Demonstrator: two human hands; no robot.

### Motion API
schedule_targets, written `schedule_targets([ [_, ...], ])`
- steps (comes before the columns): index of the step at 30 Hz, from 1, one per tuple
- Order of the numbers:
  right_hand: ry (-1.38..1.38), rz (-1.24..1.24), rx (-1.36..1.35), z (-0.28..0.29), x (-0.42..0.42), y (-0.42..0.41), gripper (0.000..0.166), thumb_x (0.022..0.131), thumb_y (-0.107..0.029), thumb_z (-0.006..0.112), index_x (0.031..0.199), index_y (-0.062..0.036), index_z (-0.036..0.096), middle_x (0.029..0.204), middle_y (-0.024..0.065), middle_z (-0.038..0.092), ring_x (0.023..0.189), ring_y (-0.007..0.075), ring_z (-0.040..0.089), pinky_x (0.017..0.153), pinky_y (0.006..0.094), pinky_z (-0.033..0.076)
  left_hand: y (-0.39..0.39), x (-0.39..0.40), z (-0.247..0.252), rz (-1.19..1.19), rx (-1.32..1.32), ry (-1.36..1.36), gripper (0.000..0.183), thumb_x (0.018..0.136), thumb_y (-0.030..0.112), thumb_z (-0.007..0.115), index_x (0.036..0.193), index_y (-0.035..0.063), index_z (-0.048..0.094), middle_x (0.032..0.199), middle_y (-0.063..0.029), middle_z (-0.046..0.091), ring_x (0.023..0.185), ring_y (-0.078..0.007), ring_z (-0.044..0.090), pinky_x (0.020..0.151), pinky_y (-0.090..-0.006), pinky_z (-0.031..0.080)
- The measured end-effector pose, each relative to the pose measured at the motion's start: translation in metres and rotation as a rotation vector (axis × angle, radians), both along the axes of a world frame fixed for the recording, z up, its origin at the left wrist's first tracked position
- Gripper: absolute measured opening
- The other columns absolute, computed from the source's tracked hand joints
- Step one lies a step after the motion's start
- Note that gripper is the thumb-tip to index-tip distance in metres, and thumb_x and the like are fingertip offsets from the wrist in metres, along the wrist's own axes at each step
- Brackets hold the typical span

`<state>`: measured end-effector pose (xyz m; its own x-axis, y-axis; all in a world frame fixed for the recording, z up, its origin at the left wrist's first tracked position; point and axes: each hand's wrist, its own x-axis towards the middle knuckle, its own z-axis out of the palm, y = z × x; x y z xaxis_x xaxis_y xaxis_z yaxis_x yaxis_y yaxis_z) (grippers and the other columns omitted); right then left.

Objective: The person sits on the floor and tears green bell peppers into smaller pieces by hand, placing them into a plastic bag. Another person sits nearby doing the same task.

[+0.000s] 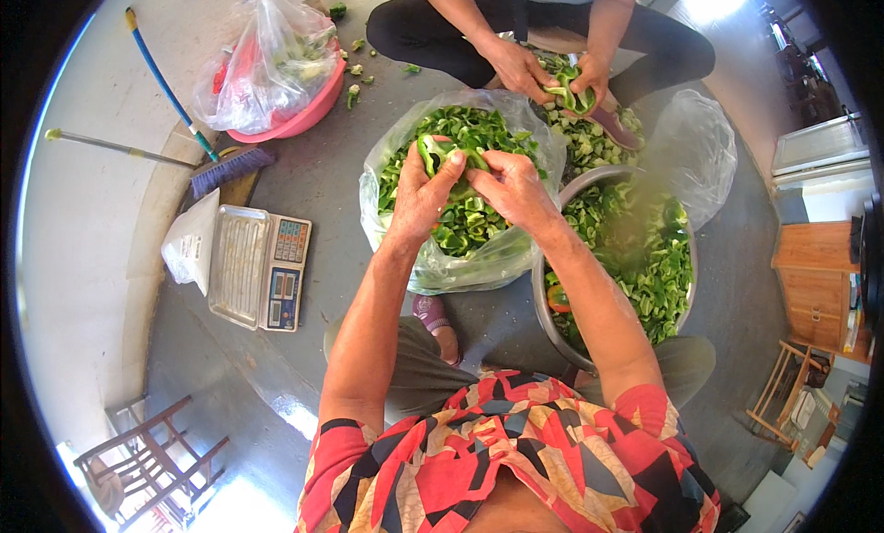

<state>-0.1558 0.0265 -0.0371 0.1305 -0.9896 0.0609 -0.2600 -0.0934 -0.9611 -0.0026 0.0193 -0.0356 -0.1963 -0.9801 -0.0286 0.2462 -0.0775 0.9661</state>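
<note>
My left hand (423,193) grips an opened green bell pepper (432,154), its hollow inside showing. My right hand (516,191) pinches the other side of the green pepper flesh; whether it is one piece or two torn halves I cannot tell. Both hands are above a clear plastic bag (456,274) filled with green pepper pieces (459,229). Under my right forearm stands a large metal basin (542,305) of cut green peppers (642,270), with one orange-and-green pepper (558,299) near its left rim.
Opposite, a person's hands (552,77) hold an opened green pepper (573,98) over a heap of pepper scraps (594,150). To the left are a digital scale (259,267), a broom (231,168) and a pink basin (321,105) with plastic bags. A clear bag (697,160) lies right.
</note>
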Motion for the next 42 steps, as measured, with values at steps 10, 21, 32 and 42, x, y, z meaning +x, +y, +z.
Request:
schedule_targets([
  [10, -0.213, 0.051, -0.005, -0.002, -0.005, 0.002, 0.02, 0.088, -0.012, 0.058, 0.102, 0.0022, 0.057, 0.073, 0.0007, 0.057, 0.063, 0.0074, 0.054, 0.054, 0.0219, 0.044, -0.005, 0.005, 0.006, 0.004, 0.371, 0.31, 0.032, 0.089, 0.037, 0.057, 0.101, 0.0082, 0.055, 0.081, -0.0008, 0.056, 0.063, -0.0095, 0.049, 0.047, -0.0216, 0.033],
  [21, 0.261, -0.01, -0.348, 0.023, 0.001, -0.004, 0.02, 0.075, -0.011, 0.068, 0.087, -0.0002, 0.057, 0.059, 0.0087, 0.053, 0.053, 0.015, 0.05, 0.051, 0.0312, 0.042, 0.001, -0.003, 0.01, -0.019, 0.212, -0.155, 0.042, 0.088, 0.044, 0.056, 0.106, 0.0058, 0.052, 0.078, -0.0002, 0.051, 0.066, -0.009, 0.045, 0.054, -0.0276, 0.04],
  [32, -0.403, -0.335, 0.108, 0.006, 0.016, -0.005, 0.014, 0.085, -0.016, 0.064, 0.089, -0.0024, 0.065, 0.07, -0.0033, 0.059, 0.056, 0.0019, 0.049, 0.043, 0.0183, 0.038, -0.001, -0.007, -0.004, 0.184, -0.061, -0.111, 0.034, 0.082, 0.018, 0.069, 0.107, 0.0037, 0.05, 0.086, -0.0009, 0.057, 0.075, -0.0088, 0.054, 0.065, -0.0223, 0.047],
  [42, -0.8, -0.208, 0.357, -0.001, 0.017, -0.006, 0.013, 0.086, -0.017, 0.062, 0.083, -0.0051, 0.064, 0.069, -0.004, 0.056, 0.052, 0.0038, 0.046, 0.043, 0.0197, 0.036, -0.003, -0.003, 0.006, 0.005, 0.02, 0.161, 0.042, 0.071, -0.002, 0.073, 0.106, 0.0051, 0.05, 0.089, -0.0025, 0.059, 0.078, -0.0112, 0.058, 0.07, -0.025, 0.049],
])
